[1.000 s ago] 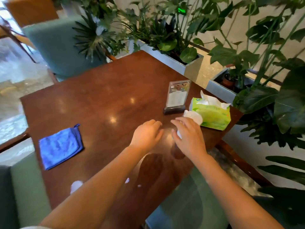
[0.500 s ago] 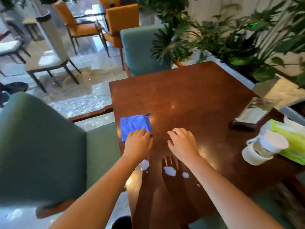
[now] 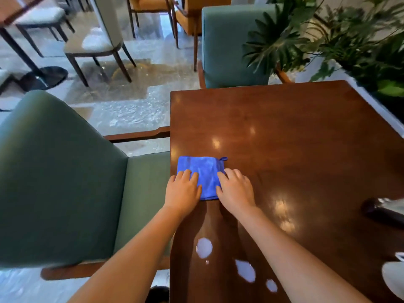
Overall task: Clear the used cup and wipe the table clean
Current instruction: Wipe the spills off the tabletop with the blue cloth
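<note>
Both hands lie palm down on a folded blue cloth point(image 3: 202, 176) at the left edge of the bench point(image 3: 295, 132). The left hand point(image 3: 182, 192) covers the cloth's near left corner, fingers spread flat and loose, gripping nothing. The right hand point(image 3: 235, 190) presses on the cloth's right side in the same way, fingers stretched forward and relaxed, with the thumb lying along the fabric. Neither hand has gathered or pinched the cloth; they simply rest on it. A small loop point(image 3: 223, 158) sticks out from the cloth's far right corner.

Nearer the person, between the two forearms, three white spills point(image 3: 204, 247) sit on the dark polished wood: one rounded blob, a longer one to its right, and a small spot beyond that, all apart from the cloth. Ceiling lights glint on the bench top.

At the far right edge of the view, a white rounded shape point(image 3: 393, 278) is cut off by the frame; it may be the used cup, but too little shows to be sure. Above it a dark base with something clear on it point(image 3: 382, 212) is also cropped and blurred.

A green upholstered chair point(image 3: 65, 176) stands just beside the bench on the left, another green chair point(image 3: 225, 47) at the far end, and leafy plants point(image 3: 349, 44) crowd the far right corner.
</note>
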Demonstrator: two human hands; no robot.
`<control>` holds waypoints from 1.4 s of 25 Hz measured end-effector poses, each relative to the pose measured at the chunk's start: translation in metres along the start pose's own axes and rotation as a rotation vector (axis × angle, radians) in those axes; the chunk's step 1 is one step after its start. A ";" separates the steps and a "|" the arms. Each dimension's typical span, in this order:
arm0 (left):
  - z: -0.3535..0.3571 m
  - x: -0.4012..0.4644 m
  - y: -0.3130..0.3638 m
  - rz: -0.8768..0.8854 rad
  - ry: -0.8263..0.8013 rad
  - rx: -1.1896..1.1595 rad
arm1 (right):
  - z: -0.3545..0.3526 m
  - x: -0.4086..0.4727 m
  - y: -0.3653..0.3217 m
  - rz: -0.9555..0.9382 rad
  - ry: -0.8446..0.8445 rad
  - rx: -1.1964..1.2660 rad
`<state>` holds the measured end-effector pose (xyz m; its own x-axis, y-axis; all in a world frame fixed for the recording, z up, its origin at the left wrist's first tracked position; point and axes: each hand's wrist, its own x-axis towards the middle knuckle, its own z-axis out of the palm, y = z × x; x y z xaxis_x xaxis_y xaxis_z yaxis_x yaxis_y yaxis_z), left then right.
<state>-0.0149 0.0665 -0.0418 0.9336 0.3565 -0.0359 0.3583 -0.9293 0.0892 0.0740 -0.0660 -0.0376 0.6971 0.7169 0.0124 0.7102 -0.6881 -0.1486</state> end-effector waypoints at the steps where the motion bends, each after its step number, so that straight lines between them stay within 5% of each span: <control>1: 0.006 0.013 -0.003 0.003 -0.004 -0.022 | 0.008 0.015 0.003 -0.038 -0.006 0.006; 7: 0.057 0.053 -0.025 -0.015 -0.207 -0.049 | 0.064 0.067 0.012 -0.214 -0.237 0.027; 13: 0.078 0.045 -0.024 -0.017 -0.105 -0.114 | 0.082 0.057 0.018 -0.215 -0.192 0.037; 19: 0.074 0.036 0.003 0.045 -0.223 -0.056 | 0.075 0.029 0.040 -0.185 -0.201 -0.027; 23: 0.070 0.027 0.053 0.167 -0.281 -0.042 | 0.065 -0.015 0.079 -0.081 -0.196 -0.117; 29: 0.077 -0.006 0.148 0.617 -0.267 -0.150 | 0.048 -0.140 0.155 0.062 -0.146 -0.241; 32: 0.064 0.014 0.111 0.644 -0.262 -0.344 | 0.039 -0.138 0.148 0.077 -0.101 -0.182; 35: 0.071 0.028 0.017 0.406 -0.088 -0.142 | 0.052 -0.121 0.137 -0.140 -0.145 -0.064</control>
<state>0.0175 0.0541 -0.1115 0.9973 -0.0503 -0.0541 -0.0353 -0.9677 0.2495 0.0821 -0.2412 -0.1105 0.5728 0.8117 -0.1143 0.8074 -0.5827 -0.0926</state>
